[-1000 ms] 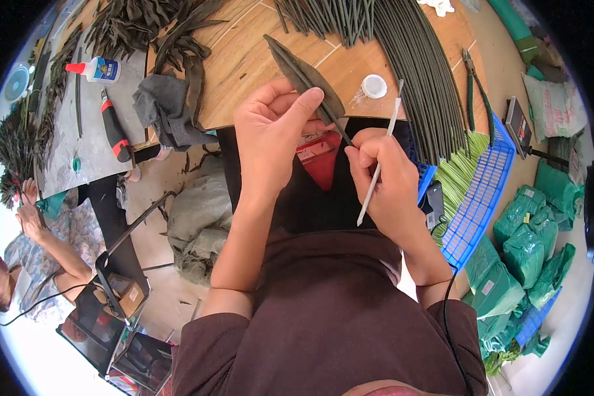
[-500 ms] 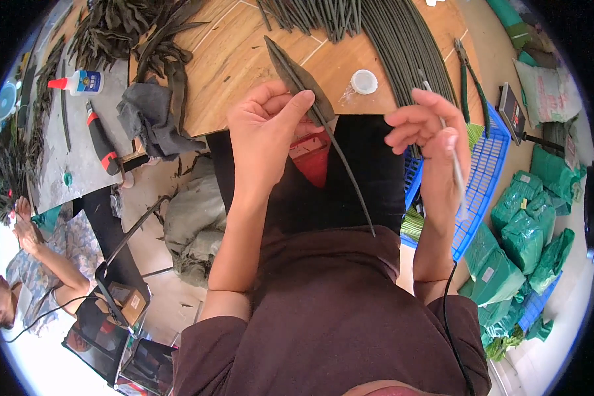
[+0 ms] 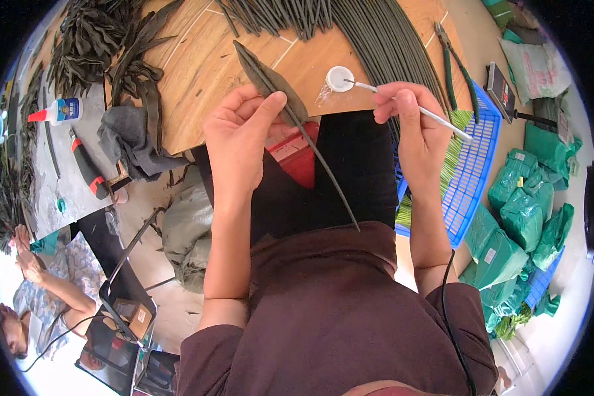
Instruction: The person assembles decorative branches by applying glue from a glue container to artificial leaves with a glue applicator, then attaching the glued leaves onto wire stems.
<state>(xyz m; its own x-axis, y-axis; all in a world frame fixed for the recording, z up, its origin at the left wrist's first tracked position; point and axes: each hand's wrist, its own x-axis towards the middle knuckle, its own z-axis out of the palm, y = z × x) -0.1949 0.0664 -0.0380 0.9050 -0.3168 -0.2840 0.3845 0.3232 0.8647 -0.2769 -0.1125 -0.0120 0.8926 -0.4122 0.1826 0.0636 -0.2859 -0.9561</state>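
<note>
Pinched between the thumb and fingers of my left hand (image 3: 236,142) is a dark grey-green artificial leaf (image 3: 254,68). Its pointed tip slants up to the left, and its long thin stem (image 3: 333,175) hangs down toward my lap. My right hand (image 3: 421,129) grips a slim white stick (image 3: 438,120) like a pen. The stick's thin dark tip reaches over a small round white cap (image 3: 337,80) on the wooden table; I cannot tell whether it touches what is inside. Whitish smears mark the table beside the cap.
Bundled dark stems (image 3: 393,49) and pliers (image 3: 450,63) lie on the table's right side, above a blue basket (image 3: 472,178). At left are dark leaves (image 3: 89,49), a grey cloth (image 3: 129,138), a glue bottle (image 3: 66,110) and a red-black tool (image 3: 88,165). Another person (image 3: 59,277) works far left.
My right hand has turned and moved slightly left, bringing the white stick's tip from upright to over the cap. My left hand still holds the leaf; the whole view has shifted a little.
</note>
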